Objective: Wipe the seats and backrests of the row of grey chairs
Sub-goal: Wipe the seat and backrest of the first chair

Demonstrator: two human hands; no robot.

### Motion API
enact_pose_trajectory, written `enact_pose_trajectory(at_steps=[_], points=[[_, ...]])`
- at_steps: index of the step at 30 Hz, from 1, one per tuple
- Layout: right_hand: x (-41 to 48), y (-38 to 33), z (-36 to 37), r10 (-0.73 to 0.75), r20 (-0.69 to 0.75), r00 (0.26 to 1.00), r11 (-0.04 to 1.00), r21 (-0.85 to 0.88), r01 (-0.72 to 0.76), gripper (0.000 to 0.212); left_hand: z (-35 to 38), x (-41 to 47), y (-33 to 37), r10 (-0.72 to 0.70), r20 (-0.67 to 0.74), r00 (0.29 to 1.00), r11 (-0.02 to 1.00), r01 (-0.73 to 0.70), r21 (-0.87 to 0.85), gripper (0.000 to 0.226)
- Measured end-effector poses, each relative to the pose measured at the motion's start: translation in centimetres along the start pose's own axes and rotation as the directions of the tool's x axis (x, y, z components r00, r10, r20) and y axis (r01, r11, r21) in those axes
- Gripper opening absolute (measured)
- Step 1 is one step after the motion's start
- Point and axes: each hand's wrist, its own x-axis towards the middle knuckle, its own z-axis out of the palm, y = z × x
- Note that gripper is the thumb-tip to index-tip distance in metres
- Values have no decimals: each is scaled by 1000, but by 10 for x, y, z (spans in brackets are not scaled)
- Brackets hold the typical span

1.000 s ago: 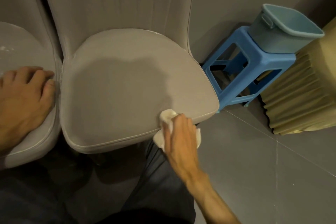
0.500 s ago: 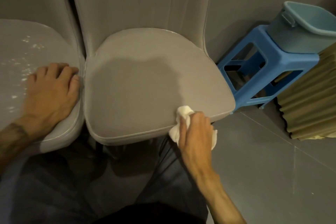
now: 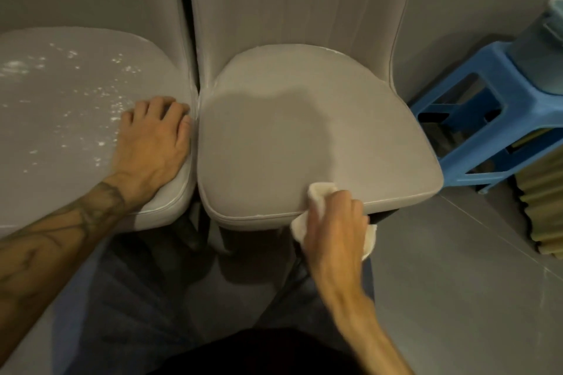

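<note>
Grips a crumpled white cloth (image 3: pixel 320 192) in the right hand (image 3: pixel 335 222), fingers curled round it, and presses it onto the near front rim of the right-hand seat (image 3: pixel 304 131), with part of the cloth hanging below the edge. Rests the left hand (image 3: pixel 155 137) palm down on the right border of the left-hand seat (image 3: pixel 61 100), fingers slightly apart and holding nothing, their tips at the narrow gap between the two seats.

Seats side by side and almost touching, with only a dark slit between the backrests. Open grey tiled floor (image 3: pixel 457 283) to the right of the near corner. Farther right, near the seat's side edge, a blue plastic stool (image 3: pixel 499 119) with open sides, a pale blue bucket (image 3: pixel 542 55) on top and pleated tan fabric (image 3: pixel 545 207) just beside it at the frame's edge.

Smooth matte grey upholstery on both seats, rounded at the corners, with a piped seam along each rim. Vertical stitched channels up the right backrest (image 3: pixel 289 0). A darker patch across the middle of the right-hand seat. White specks (image 3: pixel 91 94) scattered over the left-hand seat.
</note>
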Motion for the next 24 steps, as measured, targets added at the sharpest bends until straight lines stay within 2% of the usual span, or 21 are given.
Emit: enact_pose_trajectory(at_steps=[3, 6, 10, 11, 15, 20, 24], points=[[-28, -59, 23, -322, 49, 945, 946, 33, 321, 15, -1, -1, 1, -7, 10, 1000, 1000, 7, -3, 40], [-26, -67, 23, -463, 51, 885, 886, 59, 460, 13, -1, -1, 1, -16, 12, 1000, 1000, 16, -5, 37], [-5, -33, 5, -386, -10, 922, 919, -90, 384, 11, 0, -1, 1, -38, 0, 999, 999, 38, -14, 34], [-7, -33, 4, -410, 2, 912, 906, -117, 407, 10, 1, 0, 1, -49, 3, 999, 999, 49, -21, 34], [-24, -76, 16, -471, 122, 874, 881, 15, 473, 13, 4, 1, 1, -69, 6, 998, 997, 69, -23, 36], [-23, -98, 24, -569, 68, 820, 822, 18, 569, 17, 5, 0, 0, -62, -2, 998, 998, 62, -14, 36], [-20, -84, 22, -545, 60, 836, 838, 22, 545, 22, 5, -1, -2, -49, -5, 999, 997, 50, 61, 34]])
